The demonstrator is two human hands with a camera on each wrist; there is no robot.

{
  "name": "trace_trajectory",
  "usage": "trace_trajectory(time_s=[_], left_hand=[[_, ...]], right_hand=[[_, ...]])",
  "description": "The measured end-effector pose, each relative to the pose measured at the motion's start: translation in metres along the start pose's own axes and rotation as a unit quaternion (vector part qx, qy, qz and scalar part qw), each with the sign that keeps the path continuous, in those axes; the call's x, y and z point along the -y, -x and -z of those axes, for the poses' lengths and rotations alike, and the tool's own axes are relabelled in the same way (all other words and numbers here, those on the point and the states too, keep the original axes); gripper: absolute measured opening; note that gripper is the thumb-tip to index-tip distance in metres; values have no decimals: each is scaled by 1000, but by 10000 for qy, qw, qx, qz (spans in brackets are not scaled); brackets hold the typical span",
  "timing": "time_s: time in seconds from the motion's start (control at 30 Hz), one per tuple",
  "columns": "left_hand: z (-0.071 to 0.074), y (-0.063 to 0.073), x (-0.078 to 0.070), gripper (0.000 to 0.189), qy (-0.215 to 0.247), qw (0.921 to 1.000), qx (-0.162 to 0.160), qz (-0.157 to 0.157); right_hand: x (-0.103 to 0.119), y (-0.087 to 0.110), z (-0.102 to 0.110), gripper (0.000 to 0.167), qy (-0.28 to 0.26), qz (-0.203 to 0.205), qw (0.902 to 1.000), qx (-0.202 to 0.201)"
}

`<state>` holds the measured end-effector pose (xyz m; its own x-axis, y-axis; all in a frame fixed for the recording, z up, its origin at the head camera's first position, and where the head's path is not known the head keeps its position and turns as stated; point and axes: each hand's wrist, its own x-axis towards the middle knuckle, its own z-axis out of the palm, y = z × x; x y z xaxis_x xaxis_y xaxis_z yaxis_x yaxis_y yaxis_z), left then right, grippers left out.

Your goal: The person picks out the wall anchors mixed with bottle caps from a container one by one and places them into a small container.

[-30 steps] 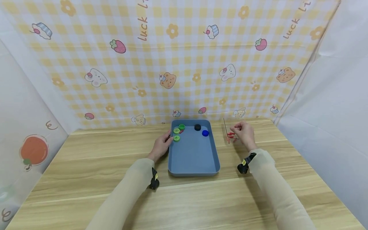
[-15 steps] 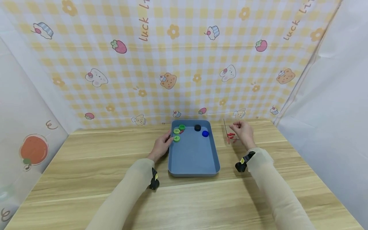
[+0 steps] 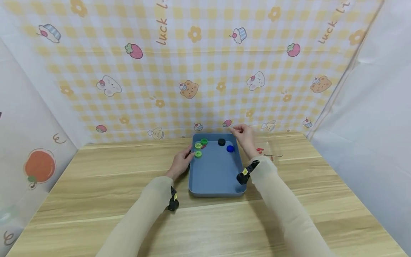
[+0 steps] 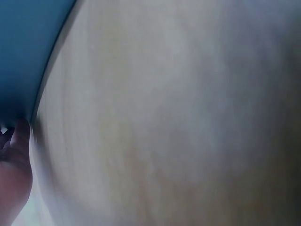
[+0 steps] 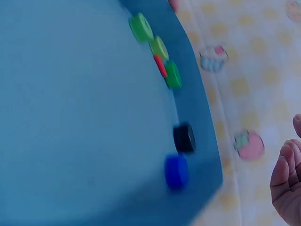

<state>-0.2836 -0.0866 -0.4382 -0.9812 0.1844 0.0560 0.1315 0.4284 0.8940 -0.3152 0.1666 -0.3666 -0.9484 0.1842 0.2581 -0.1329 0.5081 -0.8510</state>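
Note:
At the left wall of a blue-grey tray (image 3: 216, 175), my left hand (image 3: 179, 163) grips the rim with thumb and fingers. Inside, along the far left, lie several green round caps (image 3: 198, 154) and a small red piece (image 3: 203, 146). A black cap (image 3: 221, 142) and a blue cap (image 3: 230, 149) lie at the far right. My right hand (image 3: 244, 138) hovers by the tray's far right corner, thumb and fingers drawn together. Whether a small thing sits between its fingertips cannot be made out, also in the right wrist view.
A clear container (image 3: 274, 144) with several small red pieces (image 3: 260, 150) stands right of the tray, partly hidden by the right arm. A checked cloth (image 3: 141, 92) hangs behind the wooden table (image 3: 122, 182), and white sheets close off both sides.
My right hand has moved left, away from the clear container to the tray's far right corner. The dark line at the container lies differently. My left hand has stayed on the tray.

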Motion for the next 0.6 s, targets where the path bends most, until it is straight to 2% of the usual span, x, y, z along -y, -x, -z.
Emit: trace_trajectory(time_s=[0.1, 0.3, 0.37, 0.6], left_hand=[[0, 0, 0, 49, -34, 10000, -35, -26], [1, -1, -1, 49, -90, 9999, -38, -31], [1, -1, -2, 49, -110, 9999, -34, -16], [0, 0, -2, 48, -116, 9999, -77, -50]], right_hand=[[5, 1, -16, 22, -167, 78, 9998, 115], [6, 4, -40, 17, -116, 260, 9990, 343], [4, 6, -47, 16, -137, 172, 9986, 479], [-4, 10, -69, 19, 613, -221, 9957, 663]])
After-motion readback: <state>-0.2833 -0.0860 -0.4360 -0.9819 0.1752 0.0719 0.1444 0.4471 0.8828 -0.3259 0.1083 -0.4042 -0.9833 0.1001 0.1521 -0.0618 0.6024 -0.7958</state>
